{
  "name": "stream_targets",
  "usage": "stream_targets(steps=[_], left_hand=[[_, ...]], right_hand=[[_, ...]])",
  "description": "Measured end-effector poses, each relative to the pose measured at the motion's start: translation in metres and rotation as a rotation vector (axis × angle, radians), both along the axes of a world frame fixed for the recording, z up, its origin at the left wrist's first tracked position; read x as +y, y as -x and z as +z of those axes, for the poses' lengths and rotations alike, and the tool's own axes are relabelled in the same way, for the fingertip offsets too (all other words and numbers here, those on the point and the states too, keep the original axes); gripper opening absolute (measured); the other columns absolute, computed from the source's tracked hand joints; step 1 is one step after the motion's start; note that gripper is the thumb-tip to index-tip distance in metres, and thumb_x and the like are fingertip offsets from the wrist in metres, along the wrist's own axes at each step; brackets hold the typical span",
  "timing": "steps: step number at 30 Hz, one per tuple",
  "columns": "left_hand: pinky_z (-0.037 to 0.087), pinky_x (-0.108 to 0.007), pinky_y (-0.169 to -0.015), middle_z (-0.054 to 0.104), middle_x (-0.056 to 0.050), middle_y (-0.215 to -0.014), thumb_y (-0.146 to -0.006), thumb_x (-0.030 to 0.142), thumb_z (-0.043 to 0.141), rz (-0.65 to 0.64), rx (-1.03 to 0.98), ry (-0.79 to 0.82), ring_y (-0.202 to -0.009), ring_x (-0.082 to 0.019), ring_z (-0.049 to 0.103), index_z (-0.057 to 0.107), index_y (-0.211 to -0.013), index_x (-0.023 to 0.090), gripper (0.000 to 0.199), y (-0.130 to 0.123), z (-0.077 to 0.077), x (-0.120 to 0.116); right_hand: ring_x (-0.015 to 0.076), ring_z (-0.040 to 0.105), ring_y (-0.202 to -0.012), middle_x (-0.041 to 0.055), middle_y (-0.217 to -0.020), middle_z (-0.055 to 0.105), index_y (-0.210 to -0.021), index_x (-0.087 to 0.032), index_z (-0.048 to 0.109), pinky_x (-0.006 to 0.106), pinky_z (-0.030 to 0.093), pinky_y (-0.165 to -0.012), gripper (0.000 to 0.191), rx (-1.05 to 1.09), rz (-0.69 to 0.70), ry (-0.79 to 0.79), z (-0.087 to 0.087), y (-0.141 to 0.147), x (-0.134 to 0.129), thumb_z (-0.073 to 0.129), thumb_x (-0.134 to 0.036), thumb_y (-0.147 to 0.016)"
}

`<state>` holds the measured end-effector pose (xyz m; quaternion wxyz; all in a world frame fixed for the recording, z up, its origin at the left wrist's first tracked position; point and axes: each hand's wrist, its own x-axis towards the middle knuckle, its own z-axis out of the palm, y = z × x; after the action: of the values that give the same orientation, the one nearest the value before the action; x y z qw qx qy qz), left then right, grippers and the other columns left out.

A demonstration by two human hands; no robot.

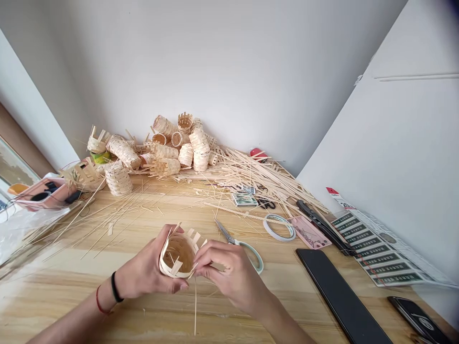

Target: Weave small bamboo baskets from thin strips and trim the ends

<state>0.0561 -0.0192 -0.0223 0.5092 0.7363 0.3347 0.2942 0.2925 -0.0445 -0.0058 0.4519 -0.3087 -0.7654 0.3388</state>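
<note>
The pale wooden counter point(150, 317) is supporting a heap of cylindrical woven-wood baskets point(201, 148) at the back. The left hand point(145, 267) is closing around the left side of a small, round, pale woven-wood basket point(181, 253); the right hand point(227, 267) is pinching its right rim. The basket is sitting between both hands, opening visible. Beneath its rim, a thin pale wood strand point(195, 308) is hanging.

Counter point(154, 322): open near, left of centre.
Scissors point(233, 241): obstacle, right of centre.
Woven baskets point(164, 152): barrier, far left.
Black slab point(340, 296): obstacle, near right.
</note>
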Motion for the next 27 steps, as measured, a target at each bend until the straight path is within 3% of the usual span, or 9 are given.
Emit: stream_targets(steps=[6, 10, 14, 27], left_hand=[[0.052, -0.036, -0.084, 0.066, -0.007, -0.110, -0.074, 0.038, 0.085, 0.089, 0.063, -0.116, -0.097, -0.026, 0.066, 0.037, -0.131, 0.024, 0.076, -0.007, 0.004, -0.001], [0.054, -0.036, -0.082, 0.069, -0.006, -0.106, -0.073, 0.035, 0.083, 0.125, 0.093, -0.131, -0.092, -0.025, 0.068, 0.041, -0.124, 0.024, 0.067, -0.009, 0.010, -0.003], [0.054, -0.035, -0.081, 0.070, -0.006, -0.106, -0.071, 0.033, 0.083, 0.133, 0.094, -0.123, -0.093, -0.026, 0.068, 0.042, -0.123, 0.024, 0.067, -0.009, 0.012, -0.003], [0.055, -0.035, -0.082, 0.071, -0.005, -0.108, -0.074, 0.034, 0.086, 0.195, 0.123, -0.199, -0.094, -0.025, 0.070, 0.038, -0.125, 0.026, 0.071, -0.007, -0.004, 0.001]], right_hand=[[0.0160, 0.070, -0.077, 0.0015, -0.081, 0.073, -0.077, -0.020, 0.072, 0.027, 0.053, -0.072, 0.022, -0.010, -0.078, 0.042, -0.001, 0.003, -0.001, 0.074, 0.001, -0.086], [0.0155, 0.069, -0.075, 0.0004, -0.080, 0.073, -0.075, -0.021, 0.070, 0.026, 0.053, -0.071, 0.021, -0.003, -0.114, 0.068, -0.001, 0.006, -0.002, 0.076, -0.003, -0.085], [0.0154, 0.069, -0.073, -0.0013, -0.079, 0.072, -0.082, -0.021, 0.068, 0.025, 0.056, -0.069, 0.015, 0.005, -0.165, 0.193, -0.002, 0.006, -0.003, 0.078, -0.011, -0.084], [0.0143, 0.072, -0.071, -0.0029, -0.078, 0.070, -0.083, -0.023, 0.053, 0.024, 0.061, -0.072, 0.026, 0.121, -0.170, 0.191, -0.004, 0.011, -0.007, 0.076, -0.012, -0.083]])
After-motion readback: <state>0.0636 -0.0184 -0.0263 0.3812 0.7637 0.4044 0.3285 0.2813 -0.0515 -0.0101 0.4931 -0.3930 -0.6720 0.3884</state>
